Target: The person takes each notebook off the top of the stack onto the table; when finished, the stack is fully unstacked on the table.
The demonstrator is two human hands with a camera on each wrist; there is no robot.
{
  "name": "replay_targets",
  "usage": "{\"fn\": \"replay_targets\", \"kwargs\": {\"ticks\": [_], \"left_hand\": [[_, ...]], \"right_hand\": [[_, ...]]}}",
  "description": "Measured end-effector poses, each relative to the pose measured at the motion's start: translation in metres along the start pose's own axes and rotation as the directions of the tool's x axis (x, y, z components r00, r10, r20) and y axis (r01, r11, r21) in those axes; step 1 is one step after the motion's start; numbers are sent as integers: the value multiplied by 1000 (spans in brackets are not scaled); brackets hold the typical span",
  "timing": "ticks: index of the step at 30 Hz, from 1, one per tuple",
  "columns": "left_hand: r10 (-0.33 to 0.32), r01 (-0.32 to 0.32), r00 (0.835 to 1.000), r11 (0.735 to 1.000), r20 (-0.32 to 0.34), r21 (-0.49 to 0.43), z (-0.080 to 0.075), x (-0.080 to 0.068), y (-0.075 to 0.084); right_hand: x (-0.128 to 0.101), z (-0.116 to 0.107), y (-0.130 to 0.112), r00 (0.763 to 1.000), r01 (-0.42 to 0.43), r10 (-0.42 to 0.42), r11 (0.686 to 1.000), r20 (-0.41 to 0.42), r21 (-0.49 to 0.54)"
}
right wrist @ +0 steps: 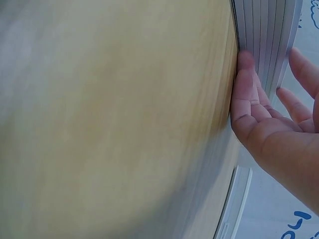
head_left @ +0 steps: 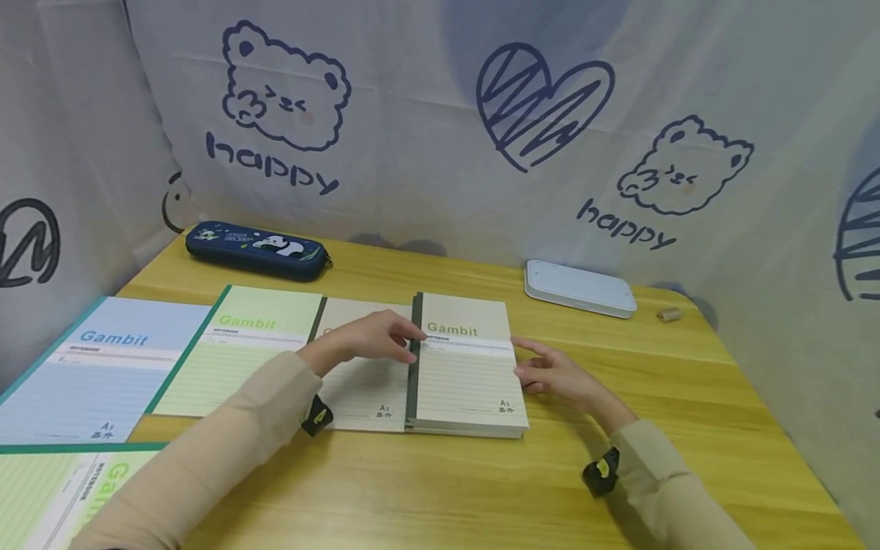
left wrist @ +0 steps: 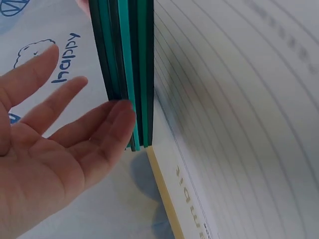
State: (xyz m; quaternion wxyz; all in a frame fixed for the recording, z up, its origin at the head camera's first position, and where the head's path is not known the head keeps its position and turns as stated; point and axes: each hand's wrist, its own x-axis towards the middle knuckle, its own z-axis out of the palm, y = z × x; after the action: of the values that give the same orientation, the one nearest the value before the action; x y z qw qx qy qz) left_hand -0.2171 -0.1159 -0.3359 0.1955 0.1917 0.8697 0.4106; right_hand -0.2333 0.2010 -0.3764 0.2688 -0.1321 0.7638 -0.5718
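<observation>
A neat stack of notebooks (head_left: 474,382), cream cover on top, lies right of the table's middle. My left hand (head_left: 364,336) reaches over a cream notebook (head_left: 364,397) to the stack's spine side. In the left wrist view, its loosely extended fingers (left wrist: 117,124) touch the dark and teal spines (left wrist: 127,59). On the opposite side, my right hand (head_left: 560,378) has its fingertips at the page edges. The right wrist view shows those page edges (right wrist: 261,40) of several notebooks, with the fingers lightly bent against them.
Left of the stack lie a green notebook (head_left: 247,374) and a blue notebook (head_left: 89,382); another green one (head_left: 41,496) is at the near left. A panda pencil case (head_left: 254,252), a white case (head_left: 580,289) and a small tan object (head_left: 668,314) sit along the back, before a curtain (head_left: 412,153).
</observation>
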Motion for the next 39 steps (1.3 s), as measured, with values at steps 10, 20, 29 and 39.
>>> {"fn": "replay_targets", "kwargs": {"ticks": [10, 20, 29, 39], "left_hand": [[-50, 45, 998, 986, -24, -159, 3, 0, 6], [-122, 71, 988, 908, -98, -413, 5, 0, 2], [-104, 20, 990, 767, -93, -642, 17, 5, 12], [-57, 10, 997, 763, -52, -646, 40, 11, 20]], "right_hand": [[-1, -2, 1, 1000, -2, 2, 1000, -11, 3], [1, -1, 2, 1000, 1, -1, 1000, -16, -3], [1, 0, 1, 1000, -6, 6, 1000, -17, 5], [0, 1, 0, 1000, -1, 2, 1000, -16, 2]]}}
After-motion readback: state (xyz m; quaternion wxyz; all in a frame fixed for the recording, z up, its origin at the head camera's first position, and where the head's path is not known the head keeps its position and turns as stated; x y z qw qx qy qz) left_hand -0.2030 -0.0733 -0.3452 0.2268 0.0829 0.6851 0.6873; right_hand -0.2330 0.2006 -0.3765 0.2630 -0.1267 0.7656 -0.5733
